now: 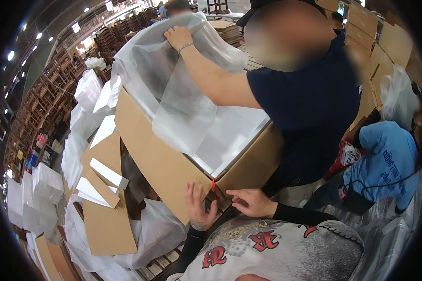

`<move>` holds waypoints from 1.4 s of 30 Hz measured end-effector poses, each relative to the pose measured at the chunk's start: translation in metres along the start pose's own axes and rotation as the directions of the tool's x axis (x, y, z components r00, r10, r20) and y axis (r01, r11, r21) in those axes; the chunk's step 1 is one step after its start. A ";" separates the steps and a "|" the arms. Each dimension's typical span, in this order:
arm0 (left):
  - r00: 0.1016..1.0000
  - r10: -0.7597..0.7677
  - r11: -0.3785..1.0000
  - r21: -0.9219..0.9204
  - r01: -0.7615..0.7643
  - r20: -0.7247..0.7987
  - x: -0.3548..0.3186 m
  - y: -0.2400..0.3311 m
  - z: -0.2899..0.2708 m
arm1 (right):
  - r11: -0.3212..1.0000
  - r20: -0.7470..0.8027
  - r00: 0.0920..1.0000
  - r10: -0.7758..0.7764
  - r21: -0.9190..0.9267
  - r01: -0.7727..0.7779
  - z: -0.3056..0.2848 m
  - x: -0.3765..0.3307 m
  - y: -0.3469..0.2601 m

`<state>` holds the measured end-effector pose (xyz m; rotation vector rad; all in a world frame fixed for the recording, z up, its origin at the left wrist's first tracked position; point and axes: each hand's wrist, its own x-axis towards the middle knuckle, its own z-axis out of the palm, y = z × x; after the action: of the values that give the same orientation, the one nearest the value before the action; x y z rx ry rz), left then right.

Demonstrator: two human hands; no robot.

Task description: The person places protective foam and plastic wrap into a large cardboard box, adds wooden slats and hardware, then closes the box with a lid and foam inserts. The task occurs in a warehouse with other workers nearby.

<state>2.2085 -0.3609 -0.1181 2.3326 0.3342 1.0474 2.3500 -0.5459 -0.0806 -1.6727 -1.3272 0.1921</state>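
Right in front of me stands a large open cardboard box (162,157). White foam board (229,140) lines its near end, and a translucent foam sheet (180,105) covers the far part of what is inside. A red strip (214,186) hangs at the box's near corner. My left hand (200,206) lies against the long side just left of that corner, fingers spread. To the right of the strip, my right hand (254,203) is at the near end, its thumb and fingers apart and nothing in them. Whether it touches the cardboard I cannot tell.
A co-worker in a dark shirt (309,103) leans over from the right, one hand (178,37) on the foam sheet. Another person in a blue shirt (389,159) bends low at right. Cardboard pieces (108,220) and plastic-wrapped bundles (86,89) lie left; wooden chair frames (47,93) are stacked behind.
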 end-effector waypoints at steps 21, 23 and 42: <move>0.963 0.033 0.999 -0.006 -0.032 0.268 0.023 0.002 0.012 | 0.994 0.151 0.983 0.106 -0.011 -0.106 -0.016 -0.015 0.011; 0.971 -0.032 0.998 -0.038 0.042 0.236 0.018 0.004 0.011 | 0.994 0.183 0.977 0.106 -0.025 -0.103 -0.020 -0.021 0.014; 0.990 -0.008 0.994 0.108 0.023 -0.141 -0.019 0.078 0.020 | 0.998 -0.001 0.999 0.035 -0.049 -0.035 -0.086 -0.081 0.029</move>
<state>2.2108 -0.4405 -0.0946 2.3535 0.4740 1.2170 2.3917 -0.6600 -0.0902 -1.7378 -1.3126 0.1809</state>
